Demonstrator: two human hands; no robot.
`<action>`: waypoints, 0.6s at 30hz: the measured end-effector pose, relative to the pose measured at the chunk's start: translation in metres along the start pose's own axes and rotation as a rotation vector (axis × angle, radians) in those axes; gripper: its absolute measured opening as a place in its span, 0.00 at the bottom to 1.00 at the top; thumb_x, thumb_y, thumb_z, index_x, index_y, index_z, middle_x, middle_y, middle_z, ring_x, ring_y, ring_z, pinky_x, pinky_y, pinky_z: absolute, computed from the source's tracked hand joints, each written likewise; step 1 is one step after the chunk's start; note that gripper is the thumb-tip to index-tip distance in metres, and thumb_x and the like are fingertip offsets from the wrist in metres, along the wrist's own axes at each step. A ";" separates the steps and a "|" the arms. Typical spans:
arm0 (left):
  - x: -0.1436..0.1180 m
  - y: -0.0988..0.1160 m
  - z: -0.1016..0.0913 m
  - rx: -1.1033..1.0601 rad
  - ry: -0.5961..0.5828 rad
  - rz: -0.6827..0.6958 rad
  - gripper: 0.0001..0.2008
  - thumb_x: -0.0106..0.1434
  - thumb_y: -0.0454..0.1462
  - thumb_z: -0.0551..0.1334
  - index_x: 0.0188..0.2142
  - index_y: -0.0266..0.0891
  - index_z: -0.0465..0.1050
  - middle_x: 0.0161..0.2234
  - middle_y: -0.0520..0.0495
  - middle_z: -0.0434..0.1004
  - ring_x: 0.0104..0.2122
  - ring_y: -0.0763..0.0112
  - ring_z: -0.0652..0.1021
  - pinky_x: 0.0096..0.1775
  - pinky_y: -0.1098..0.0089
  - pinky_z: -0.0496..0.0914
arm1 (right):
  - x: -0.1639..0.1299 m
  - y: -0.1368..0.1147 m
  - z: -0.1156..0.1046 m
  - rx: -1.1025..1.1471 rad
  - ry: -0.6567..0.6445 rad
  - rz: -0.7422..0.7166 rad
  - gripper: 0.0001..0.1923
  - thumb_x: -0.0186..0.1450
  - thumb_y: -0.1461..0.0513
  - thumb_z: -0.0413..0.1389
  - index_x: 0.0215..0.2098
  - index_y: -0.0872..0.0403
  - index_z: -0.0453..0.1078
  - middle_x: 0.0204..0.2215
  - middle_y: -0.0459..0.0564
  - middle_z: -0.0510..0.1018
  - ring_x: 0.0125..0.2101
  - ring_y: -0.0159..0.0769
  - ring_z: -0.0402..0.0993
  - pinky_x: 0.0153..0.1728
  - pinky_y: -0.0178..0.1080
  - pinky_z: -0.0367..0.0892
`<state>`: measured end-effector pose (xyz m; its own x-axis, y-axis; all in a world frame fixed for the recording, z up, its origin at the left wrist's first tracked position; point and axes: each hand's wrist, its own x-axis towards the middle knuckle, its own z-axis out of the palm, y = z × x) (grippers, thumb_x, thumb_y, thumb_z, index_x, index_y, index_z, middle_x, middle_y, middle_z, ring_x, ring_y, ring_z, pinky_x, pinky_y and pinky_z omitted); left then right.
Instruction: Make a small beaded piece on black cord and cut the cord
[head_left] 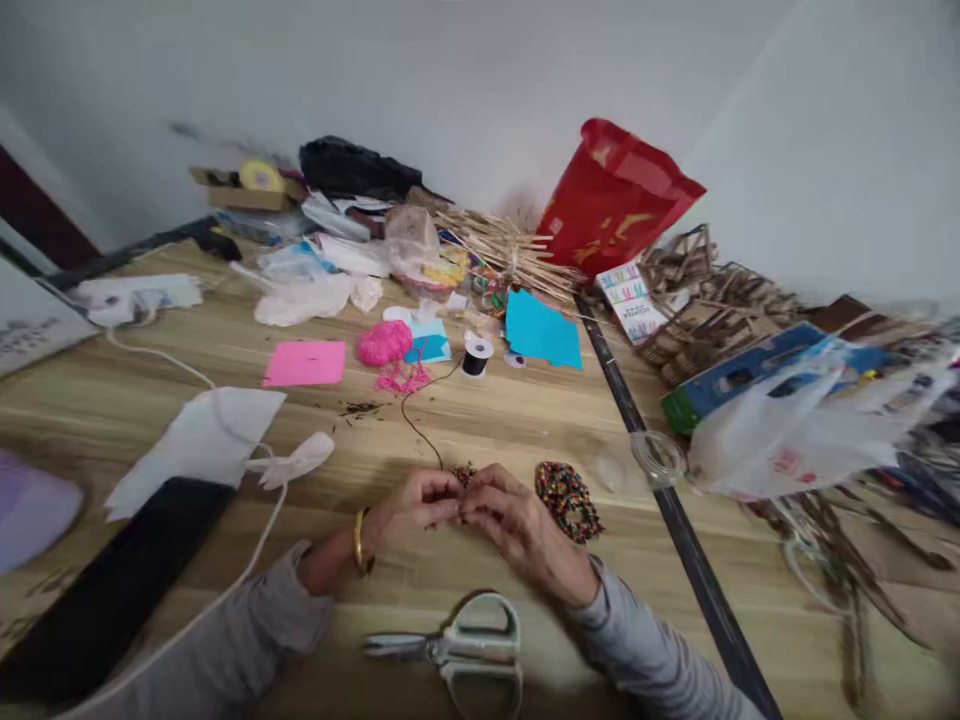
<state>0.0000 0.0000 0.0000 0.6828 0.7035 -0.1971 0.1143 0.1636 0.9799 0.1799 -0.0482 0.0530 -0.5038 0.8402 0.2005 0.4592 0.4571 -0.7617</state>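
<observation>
My left hand point(420, 505), with a gold bracelet at its wrist, and my right hand point(514, 515) meet fingertip to fingertip, both closed in a pinch. Between and just behind the fingers shows a small bunch of beaded cord point(464, 472), mostly hidden by them. A thin black cord point(420, 432) runs from the spool point(475, 358) down to the hands. Right of my right hand lies a coil of multicoloured bead strands point(568, 500). Below the hands, scissors point(469, 650) rest on the table with their blades pointing left.
Pink yarn point(384, 343), pink paper point(305, 363) and blue paper point(543, 329) lie further back. A black phone-like slab point(120, 590) and white cable are at left. On the right stand a white plastic bag point(795, 430) and a clear cord coil point(658, 459). A red bag point(611, 200) leans on the wall.
</observation>
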 end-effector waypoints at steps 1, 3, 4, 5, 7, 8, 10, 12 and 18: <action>0.001 -0.001 0.000 -0.025 0.003 -0.006 0.19 0.54 0.49 0.62 0.30 0.31 0.70 0.22 0.52 0.67 0.20 0.79 0.64 0.22 0.77 0.58 | 0.001 -0.001 0.000 -0.016 -0.007 0.004 0.06 0.67 0.66 0.50 0.36 0.55 0.69 0.37 0.50 0.69 0.39 0.33 0.68 0.39 0.34 0.66; 0.002 -0.004 0.001 -0.069 0.007 -0.011 0.20 0.53 0.50 0.63 0.30 0.32 0.70 0.22 0.51 0.68 0.20 0.78 0.65 0.22 0.76 0.59 | 0.003 -0.002 0.000 -0.043 -0.019 0.008 0.08 0.68 0.66 0.48 0.36 0.54 0.69 0.35 0.49 0.70 0.37 0.33 0.68 0.38 0.34 0.66; 0.002 -0.005 0.001 -0.088 0.008 -0.011 0.21 0.52 0.50 0.63 0.30 0.32 0.69 0.23 0.51 0.68 0.20 0.78 0.65 0.22 0.76 0.59 | 0.004 -0.003 0.000 -0.055 -0.024 0.008 0.08 0.68 0.66 0.47 0.35 0.54 0.68 0.34 0.49 0.70 0.36 0.33 0.68 0.37 0.34 0.66; 0.003 -0.006 0.001 -0.109 0.009 -0.009 0.21 0.52 0.50 0.63 0.30 0.32 0.69 0.23 0.51 0.69 0.20 0.78 0.66 0.22 0.76 0.59 | 0.005 -0.002 0.000 -0.067 -0.029 0.006 0.09 0.69 0.66 0.47 0.35 0.54 0.68 0.34 0.49 0.69 0.35 0.32 0.68 0.37 0.34 0.66; 0.003 -0.007 0.001 -0.132 0.002 0.004 0.20 0.52 0.50 0.63 0.30 0.32 0.69 0.23 0.51 0.68 0.21 0.77 0.66 0.23 0.75 0.60 | 0.006 0.001 0.000 -0.081 -0.034 0.000 0.09 0.69 0.66 0.46 0.34 0.54 0.68 0.33 0.49 0.69 0.34 0.32 0.68 0.36 0.34 0.65; 0.003 -0.007 0.001 -0.132 -0.003 0.017 0.20 0.53 0.49 0.63 0.30 0.32 0.69 0.23 0.51 0.68 0.21 0.77 0.67 0.23 0.75 0.60 | 0.007 0.003 0.000 -0.081 -0.034 -0.001 0.09 0.69 0.65 0.46 0.34 0.54 0.68 0.32 0.49 0.70 0.33 0.32 0.68 0.35 0.34 0.65; 0.002 -0.007 0.001 -0.110 -0.008 0.038 0.18 0.54 0.48 0.63 0.30 0.32 0.69 0.24 0.51 0.68 0.22 0.77 0.67 0.24 0.75 0.61 | 0.007 0.008 0.001 -0.067 -0.019 0.003 0.09 0.69 0.65 0.46 0.35 0.55 0.67 0.31 0.49 0.70 0.33 0.32 0.68 0.35 0.34 0.65; 0.001 -0.007 0.002 -0.071 -0.003 0.045 0.16 0.54 0.45 0.63 0.31 0.32 0.69 0.24 0.51 0.67 0.23 0.77 0.66 0.26 0.75 0.60 | 0.007 0.013 0.002 -0.040 0.004 0.014 0.08 0.69 0.64 0.47 0.36 0.55 0.67 0.31 0.49 0.72 0.33 0.32 0.68 0.34 0.34 0.64; 0.001 -0.011 0.006 -0.032 0.036 0.074 0.13 0.53 0.42 0.65 0.27 0.33 0.67 0.22 0.54 0.63 0.24 0.77 0.64 0.27 0.75 0.57 | 0.007 0.022 0.009 0.013 0.047 0.067 0.08 0.68 0.61 0.49 0.35 0.56 0.67 0.27 0.46 0.72 0.27 0.31 0.67 0.29 0.33 0.62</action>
<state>0.0038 -0.0058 -0.0111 0.6619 0.7390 -0.1254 0.0406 0.1317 0.9905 0.1797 -0.0355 0.0319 -0.4373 0.8817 0.1773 0.4808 0.3957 -0.7825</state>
